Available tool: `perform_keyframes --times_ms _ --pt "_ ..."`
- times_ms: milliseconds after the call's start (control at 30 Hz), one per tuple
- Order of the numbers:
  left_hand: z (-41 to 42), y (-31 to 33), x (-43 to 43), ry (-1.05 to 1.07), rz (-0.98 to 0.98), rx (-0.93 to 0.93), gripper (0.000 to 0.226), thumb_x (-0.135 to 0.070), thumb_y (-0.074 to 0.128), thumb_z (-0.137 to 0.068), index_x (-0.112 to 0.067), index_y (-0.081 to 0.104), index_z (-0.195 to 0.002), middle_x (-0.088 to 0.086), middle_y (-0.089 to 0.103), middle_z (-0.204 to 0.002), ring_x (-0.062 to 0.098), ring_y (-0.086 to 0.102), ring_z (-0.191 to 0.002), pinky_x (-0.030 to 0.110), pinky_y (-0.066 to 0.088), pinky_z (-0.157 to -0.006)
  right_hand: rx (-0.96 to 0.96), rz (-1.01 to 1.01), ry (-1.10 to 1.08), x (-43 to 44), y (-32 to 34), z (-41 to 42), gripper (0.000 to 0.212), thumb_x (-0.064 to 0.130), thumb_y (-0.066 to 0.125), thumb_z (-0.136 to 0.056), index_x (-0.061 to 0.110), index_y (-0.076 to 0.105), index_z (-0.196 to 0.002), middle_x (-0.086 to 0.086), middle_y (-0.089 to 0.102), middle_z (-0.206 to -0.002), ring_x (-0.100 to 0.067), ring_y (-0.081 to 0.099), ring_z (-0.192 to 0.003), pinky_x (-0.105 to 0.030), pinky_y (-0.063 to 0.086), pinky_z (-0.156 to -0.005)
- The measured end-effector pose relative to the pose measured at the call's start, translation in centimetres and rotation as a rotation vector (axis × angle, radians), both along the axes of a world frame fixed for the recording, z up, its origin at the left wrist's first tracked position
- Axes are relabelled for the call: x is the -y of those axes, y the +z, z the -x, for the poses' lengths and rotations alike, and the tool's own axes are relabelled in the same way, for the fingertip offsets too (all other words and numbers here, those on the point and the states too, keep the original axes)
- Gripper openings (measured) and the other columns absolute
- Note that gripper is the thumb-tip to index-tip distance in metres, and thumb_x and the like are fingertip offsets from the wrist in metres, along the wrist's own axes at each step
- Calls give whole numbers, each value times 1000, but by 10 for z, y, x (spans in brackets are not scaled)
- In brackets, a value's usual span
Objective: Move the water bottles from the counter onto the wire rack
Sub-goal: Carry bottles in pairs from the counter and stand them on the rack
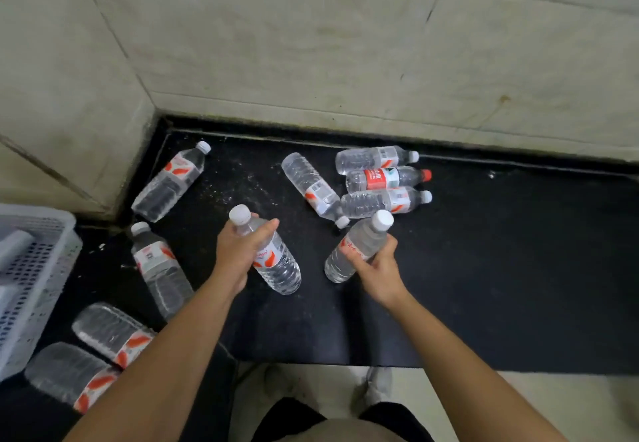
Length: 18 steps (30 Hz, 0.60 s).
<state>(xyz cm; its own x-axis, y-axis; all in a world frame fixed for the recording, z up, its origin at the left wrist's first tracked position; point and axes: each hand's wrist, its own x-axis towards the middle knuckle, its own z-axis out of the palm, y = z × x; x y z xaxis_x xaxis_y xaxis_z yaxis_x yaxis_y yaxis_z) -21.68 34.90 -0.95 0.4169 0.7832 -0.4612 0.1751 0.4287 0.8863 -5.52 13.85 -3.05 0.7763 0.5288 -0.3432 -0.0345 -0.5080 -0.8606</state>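
Observation:
My left hand [238,251] grips a clear water bottle [280,268] with a white cap and orange label, held tilted above the black counter [501,268]. My right hand [377,268] holds a second such bottle [359,244] around its middle, cap pointing up and right. Several more bottles lie on the counter: a cluster at the back [380,182], one with a red label and red cap [387,178], one near the left wall [169,182], and others at the front left [159,268]. No wire rack is in view.
A white perforated plastic basket [38,268] stands at the left edge. Beige tiled walls [311,44] close off the counter at the back and left. The counter's front edge runs above a pale floor [484,400], where my shoes show.

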Motion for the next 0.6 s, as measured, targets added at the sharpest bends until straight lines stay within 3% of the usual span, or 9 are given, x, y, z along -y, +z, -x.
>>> perform_keyframes --times_ms 167,267,367,467,600 --pt "-31 3 22 -116 54 91 38 -33 90 -69 -17 69 -97 1 77 -90 21 76 -88 28 57 -68 -38 16 -228 54 11 7 75 62 79 -76 30 34 -128 19 59 -113 -2 61 -105 -27 48 -83" --pt "-46 16 45 -167 146 186 54 -31 90 -70 -10 65 -113 2 76 -94 20 75 -90 29 57 -69 -27 24 -274 89 19 8 86 77 73 -61 36 42 -131 18 64 -116 -9 65 -106 -34 52 -92" --pt "-62 38 72 -254 167 274 64 -23 86 -73 -8 58 -129 6 75 -111 23 74 -101 38 58 -83 4 -6 -341 117 28 5 80 78 75 -56 41 51 -122 20 67 -112 -10 67 -105 -36 54 -92" --pt "-83 65 106 -289 85 322 52 -16 86 -74 -15 62 -120 5 76 -109 23 74 -102 41 57 -91 29 -83 -401 139 39 1 66 75 79 -55 46 55 -109 20 70 -107 -6 69 -102 -39 56 -94" --pt "-110 102 168 -304 -97 376 47 -29 88 -69 -19 69 -111 3 77 -109 21 73 -103 36 58 -88 90 -199 -435 184 59 -9 64 70 81 -57 47 58 -112 19 73 -106 -3 70 -101 -41 56 -97"
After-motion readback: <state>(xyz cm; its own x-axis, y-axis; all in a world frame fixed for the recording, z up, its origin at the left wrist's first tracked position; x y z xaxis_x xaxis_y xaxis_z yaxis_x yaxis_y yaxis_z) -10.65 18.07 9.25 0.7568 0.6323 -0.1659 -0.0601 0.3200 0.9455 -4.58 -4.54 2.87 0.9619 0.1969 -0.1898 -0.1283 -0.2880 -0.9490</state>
